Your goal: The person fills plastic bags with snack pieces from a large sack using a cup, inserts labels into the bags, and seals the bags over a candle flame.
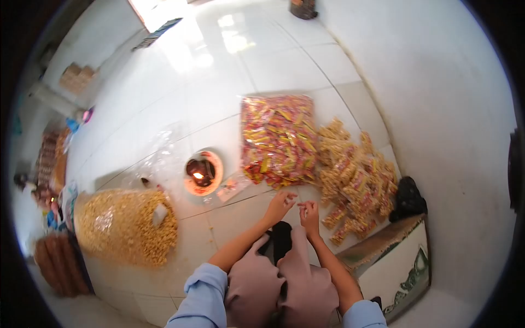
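Both hands are above my knees, close together but apart. My left hand [281,206] has its fingers reaching toward the right; whether something thin is between them is too small to tell. My right hand [309,214] has bent fingers, with thumb and forefinger near each other. Just beyond them lies a large clear bag of red and yellow packets [279,139]. To its right is a heap of small filled snack packs [358,180]. A bowl with a small flame [203,173] stands left of the big bag, beside a small plastic packet [232,187].
A big open bag of yellow snacks [126,227] lies at the left, with clear plastic [158,156] behind it. A black bag [408,199] and a worn box [396,265] are at the right, by the wall. Several goods line the far left wall.
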A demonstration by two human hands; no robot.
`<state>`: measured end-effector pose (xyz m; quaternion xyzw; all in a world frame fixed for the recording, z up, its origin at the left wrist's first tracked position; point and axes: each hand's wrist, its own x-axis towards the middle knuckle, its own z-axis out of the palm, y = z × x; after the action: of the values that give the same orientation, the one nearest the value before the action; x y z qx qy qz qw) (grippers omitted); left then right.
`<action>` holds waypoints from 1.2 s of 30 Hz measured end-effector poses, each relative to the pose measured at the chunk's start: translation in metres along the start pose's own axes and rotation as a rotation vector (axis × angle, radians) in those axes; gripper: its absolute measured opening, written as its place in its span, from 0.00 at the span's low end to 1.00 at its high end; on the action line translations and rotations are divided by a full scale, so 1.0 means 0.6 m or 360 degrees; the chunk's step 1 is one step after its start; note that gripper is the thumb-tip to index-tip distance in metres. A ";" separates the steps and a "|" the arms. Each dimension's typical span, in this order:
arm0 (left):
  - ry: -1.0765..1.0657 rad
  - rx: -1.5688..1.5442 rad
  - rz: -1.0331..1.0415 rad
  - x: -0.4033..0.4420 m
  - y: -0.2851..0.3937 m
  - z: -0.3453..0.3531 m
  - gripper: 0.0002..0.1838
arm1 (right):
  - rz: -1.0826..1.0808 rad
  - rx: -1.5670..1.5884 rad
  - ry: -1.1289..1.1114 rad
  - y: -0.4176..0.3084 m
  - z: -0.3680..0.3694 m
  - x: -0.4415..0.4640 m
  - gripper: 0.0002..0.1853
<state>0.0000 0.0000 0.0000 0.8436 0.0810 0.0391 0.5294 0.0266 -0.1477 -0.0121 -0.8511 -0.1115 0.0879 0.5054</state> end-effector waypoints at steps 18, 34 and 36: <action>0.1312 -0.0164 -0.1055 -0.280 -0.217 -0.209 0.08 | -0.0683 -0.0293 -0.0933 -0.131 0.252 0.017 0.05; 0.1595 -0.0132 -0.1214 -0.183 -0.276 -0.272 0.15 | -0.0980 -0.0761 -0.1043 -0.131 0.443 0.054 0.15; 0.1602 -0.0171 -0.1245 -0.193 -0.267 -0.276 0.15 | -0.1052 -0.0800 -0.0960 -0.128 0.442 0.047 0.15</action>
<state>-0.1542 0.1946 -0.0697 0.6024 0.6196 0.2384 0.4431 -0.0234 0.1187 -0.0711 -0.8025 -0.5331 0.1355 0.2313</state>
